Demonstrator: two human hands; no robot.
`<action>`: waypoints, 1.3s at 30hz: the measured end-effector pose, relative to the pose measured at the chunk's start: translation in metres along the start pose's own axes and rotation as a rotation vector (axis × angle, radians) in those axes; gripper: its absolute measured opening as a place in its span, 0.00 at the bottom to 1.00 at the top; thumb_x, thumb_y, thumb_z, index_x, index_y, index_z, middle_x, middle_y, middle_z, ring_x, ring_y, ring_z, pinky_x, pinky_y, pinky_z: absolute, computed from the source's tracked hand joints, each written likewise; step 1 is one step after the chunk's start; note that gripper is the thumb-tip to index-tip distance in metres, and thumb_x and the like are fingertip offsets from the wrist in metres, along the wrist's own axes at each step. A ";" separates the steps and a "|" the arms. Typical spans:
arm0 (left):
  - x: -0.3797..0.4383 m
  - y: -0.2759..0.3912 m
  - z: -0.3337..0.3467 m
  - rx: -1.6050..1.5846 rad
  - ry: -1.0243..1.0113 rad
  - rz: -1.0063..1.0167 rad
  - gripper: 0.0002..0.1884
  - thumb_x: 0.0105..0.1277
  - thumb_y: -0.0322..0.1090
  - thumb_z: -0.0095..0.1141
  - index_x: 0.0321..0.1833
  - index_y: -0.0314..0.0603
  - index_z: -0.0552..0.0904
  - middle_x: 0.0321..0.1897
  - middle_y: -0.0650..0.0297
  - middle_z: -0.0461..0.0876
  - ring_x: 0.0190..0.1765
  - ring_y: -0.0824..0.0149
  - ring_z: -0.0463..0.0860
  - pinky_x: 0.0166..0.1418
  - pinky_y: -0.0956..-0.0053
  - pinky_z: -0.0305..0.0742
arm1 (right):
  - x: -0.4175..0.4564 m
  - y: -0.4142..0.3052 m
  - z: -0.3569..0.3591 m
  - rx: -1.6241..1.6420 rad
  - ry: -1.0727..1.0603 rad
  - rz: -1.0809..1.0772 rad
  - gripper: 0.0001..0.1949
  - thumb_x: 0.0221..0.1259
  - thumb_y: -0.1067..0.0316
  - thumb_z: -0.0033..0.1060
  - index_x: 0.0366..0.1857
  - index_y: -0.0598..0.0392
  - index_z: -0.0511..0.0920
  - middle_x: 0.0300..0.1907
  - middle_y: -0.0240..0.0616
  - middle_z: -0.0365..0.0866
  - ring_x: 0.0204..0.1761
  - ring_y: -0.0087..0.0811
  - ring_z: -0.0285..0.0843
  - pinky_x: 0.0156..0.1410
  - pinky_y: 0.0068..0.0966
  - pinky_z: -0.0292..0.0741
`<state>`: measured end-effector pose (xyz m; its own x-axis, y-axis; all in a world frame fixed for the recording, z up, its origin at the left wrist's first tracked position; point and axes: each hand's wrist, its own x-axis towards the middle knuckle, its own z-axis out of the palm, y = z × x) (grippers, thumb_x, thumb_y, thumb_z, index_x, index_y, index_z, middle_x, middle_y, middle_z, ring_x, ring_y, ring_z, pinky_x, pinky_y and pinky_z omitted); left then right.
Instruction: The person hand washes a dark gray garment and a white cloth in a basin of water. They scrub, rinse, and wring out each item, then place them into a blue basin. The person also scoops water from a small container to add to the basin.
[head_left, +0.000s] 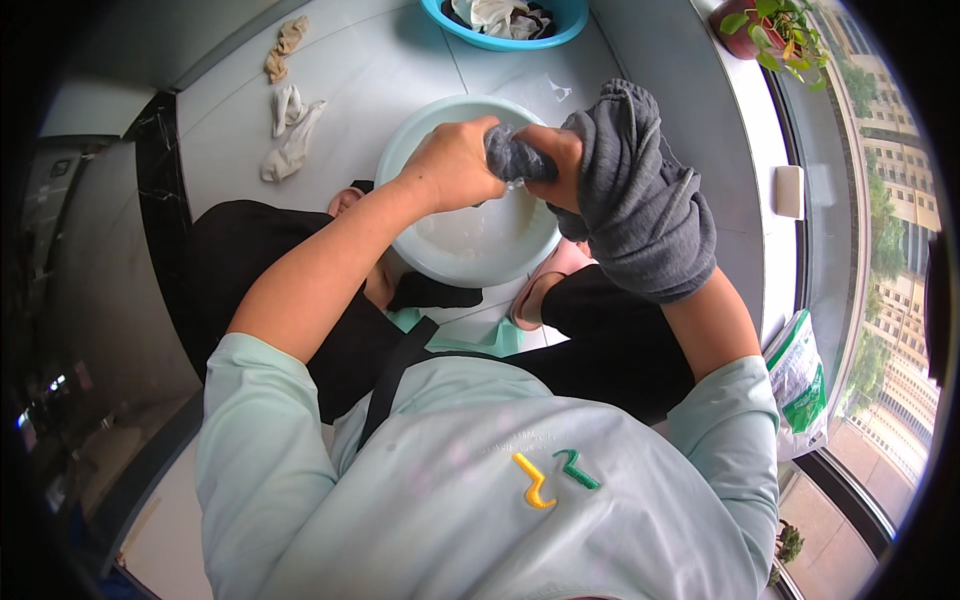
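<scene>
A wet grey cloth garment (637, 187) is twisted tight between my two hands. My left hand (459, 161) grips one end of the twist, and my right hand (555, 157) grips it a short way to the right. The rest of the garment wraps over my right wrist and forearm. Below my hands stands a pale blue plastic basin (442, 262), with cloudy, slightly foamy water (480, 232) in it. Fingertips on the undersides of both hands are partly hidden.
A bright blue basin (517, 43) with black and white clothes stands at the far side. White socks (292, 142) and beige socks (285, 46) lie on the tiled floor. Right, on the window ledge, are a potted plant (776, 34) and a plastic bag (799, 390). Pink slippers (544, 281) flank the basin.
</scene>
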<state>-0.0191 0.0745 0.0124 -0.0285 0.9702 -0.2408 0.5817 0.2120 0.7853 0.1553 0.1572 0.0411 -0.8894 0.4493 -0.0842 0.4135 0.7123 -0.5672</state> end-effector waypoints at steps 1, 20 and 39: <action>0.000 -0.003 0.003 -0.070 0.002 0.006 0.20 0.42 0.27 0.65 0.42 0.37 0.78 0.28 0.57 0.82 0.31 0.60 0.83 0.40 0.68 0.78 | 0.001 0.004 0.002 -0.019 0.012 -0.029 0.20 0.45 0.71 0.70 0.46 0.52 0.79 0.34 0.44 0.85 0.39 0.45 0.84 0.48 0.35 0.77; -0.011 0.000 -0.020 -1.305 -0.215 -0.157 0.34 0.59 0.40 0.66 0.67 0.52 0.65 0.43 0.66 0.75 0.35 0.76 0.76 0.21 0.83 0.56 | 0.002 0.009 -0.011 0.211 0.152 -0.197 0.25 0.56 0.77 0.64 0.60 0.44 0.78 0.59 0.41 0.74 0.51 0.40 0.80 0.59 0.29 0.78; -0.007 -0.017 -0.006 0.486 0.483 0.730 0.53 0.46 0.61 0.70 0.76 0.62 0.58 0.76 0.50 0.47 0.74 0.43 0.51 0.72 0.52 0.59 | 0.003 -0.021 -0.026 1.366 0.143 0.533 0.20 0.63 0.70 0.60 0.60 0.53 0.74 0.38 0.34 0.81 0.32 0.22 0.76 0.36 0.21 0.76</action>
<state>-0.0340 0.0645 0.0044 0.2037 0.8100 0.5500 0.8544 -0.4213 0.3040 0.1494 0.1573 0.0737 -0.6344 0.5959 -0.4924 0.1057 -0.5642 -0.8188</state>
